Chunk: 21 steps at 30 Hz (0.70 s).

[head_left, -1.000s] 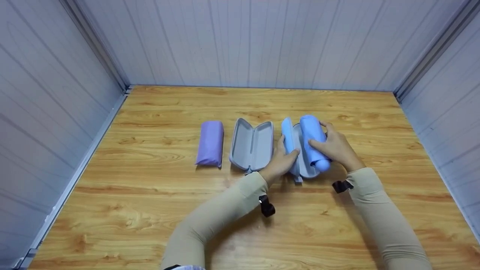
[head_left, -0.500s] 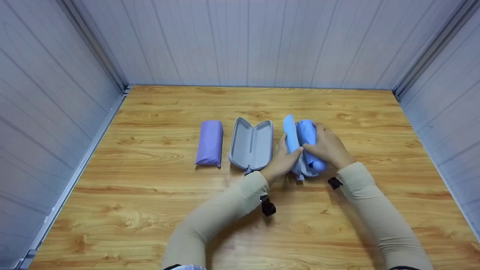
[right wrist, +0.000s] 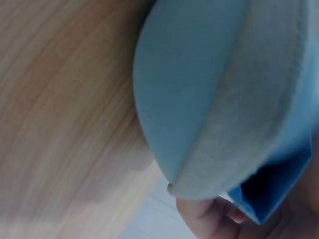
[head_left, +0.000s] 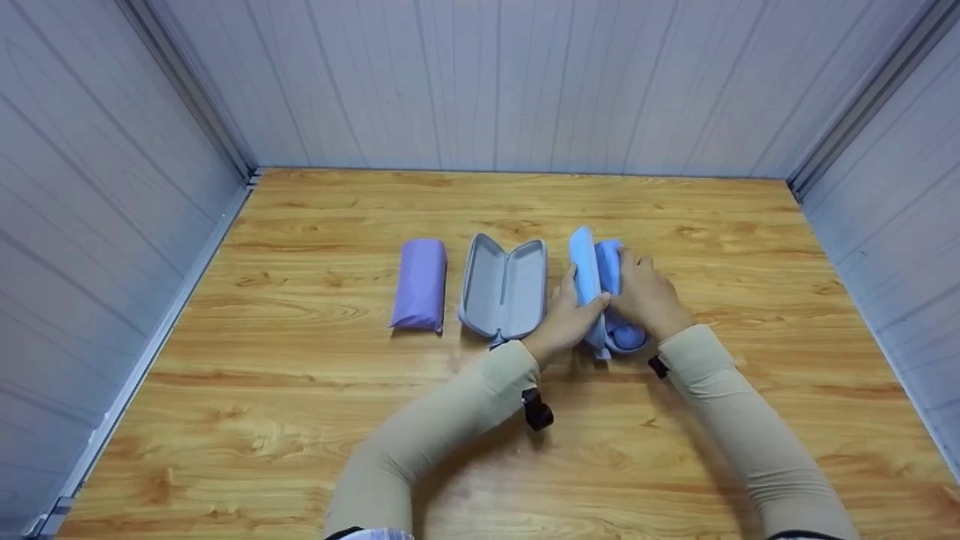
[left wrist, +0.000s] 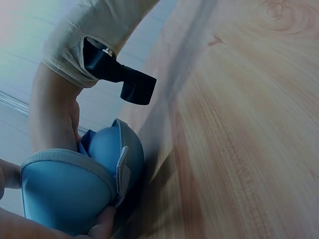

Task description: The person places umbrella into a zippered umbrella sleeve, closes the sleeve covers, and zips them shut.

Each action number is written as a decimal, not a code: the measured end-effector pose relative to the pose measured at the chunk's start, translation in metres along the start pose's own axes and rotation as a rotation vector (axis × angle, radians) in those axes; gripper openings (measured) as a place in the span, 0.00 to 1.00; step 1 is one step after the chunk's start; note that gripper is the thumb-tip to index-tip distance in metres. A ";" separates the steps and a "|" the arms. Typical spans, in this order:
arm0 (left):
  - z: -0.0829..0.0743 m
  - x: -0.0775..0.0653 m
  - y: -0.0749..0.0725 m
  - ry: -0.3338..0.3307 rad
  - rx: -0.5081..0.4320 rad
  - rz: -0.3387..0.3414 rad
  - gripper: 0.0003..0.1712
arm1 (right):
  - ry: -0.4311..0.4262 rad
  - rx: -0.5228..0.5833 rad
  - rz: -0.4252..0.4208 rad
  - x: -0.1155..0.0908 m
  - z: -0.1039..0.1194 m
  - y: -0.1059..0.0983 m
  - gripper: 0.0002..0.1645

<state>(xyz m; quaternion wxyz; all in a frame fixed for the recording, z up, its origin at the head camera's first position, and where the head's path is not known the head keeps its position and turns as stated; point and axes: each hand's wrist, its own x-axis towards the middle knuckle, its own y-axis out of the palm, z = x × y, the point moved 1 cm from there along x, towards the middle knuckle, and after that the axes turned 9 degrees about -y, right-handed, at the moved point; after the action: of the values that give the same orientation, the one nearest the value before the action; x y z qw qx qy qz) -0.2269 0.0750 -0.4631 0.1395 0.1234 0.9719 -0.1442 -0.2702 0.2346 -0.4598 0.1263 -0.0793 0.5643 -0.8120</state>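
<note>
A light blue zip case (head_left: 584, 259) stands part open on the wooden table, its pull tab towards the person. My left hand (head_left: 562, 319) grips its left half, thumb over the edge. Inside the right half lies a blue folded compact umbrella (head_left: 608, 266), its rounded end (left wrist: 102, 148) at the near side. My right hand (head_left: 646, 300) holds the umbrella down in the case and hides its middle. In the right wrist view the case shell (right wrist: 184, 84) fills much of the picture, and a dark blue fabric flap (right wrist: 274, 184) sticks out beside the fingers (right wrist: 204, 216).
Left of the blue case, a second zip case (head_left: 525, 292) lies spread open with a grey lining. Further left lies a purple wrapped bundle (head_left: 420, 285), like another folded umbrella. Panel walls (head_left: 480, 90) border the wooden table (head_left: 300, 420) at the back and sides.
My right hand has moved left and down with the blue umbrella, from above the right half of the case into it. The left hand keeps its grip; the case halves stand closer together.
</note>
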 end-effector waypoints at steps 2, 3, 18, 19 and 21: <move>-0.001 0.000 0.000 0.003 0.002 -0.007 0.48 | 0.005 0.006 0.006 -0.001 0.000 -0.001 0.51; -0.001 0.000 0.000 0.003 0.001 -0.007 0.48 | 0.005 0.009 0.011 -0.001 -0.001 -0.001 0.51; -0.003 0.000 -0.001 -0.020 -0.021 0.003 0.47 | -0.041 0.370 0.036 -0.011 -0.033 -0.018 0.32; -0.003 0.000 -0.001 -0.022 -0.016 0.006 0.47 | -0.044 0.390 0.055 -0.013 -0.036 -0.020 0.31; -0.004 0.000 -0.001 -0.026 -0.008 0.006 0.47 | -0.057 0.421 0.090 -0.016 -0.040 -0.024 0.32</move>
<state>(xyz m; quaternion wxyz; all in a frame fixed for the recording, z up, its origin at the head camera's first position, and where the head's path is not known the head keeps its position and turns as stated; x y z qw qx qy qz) -0.2279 0.0753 -0.4594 0.1530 0.1240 0.9701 -0.1415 -0.2683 0.2832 -0.4515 0.1920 -0.0489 0.3814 -0.9029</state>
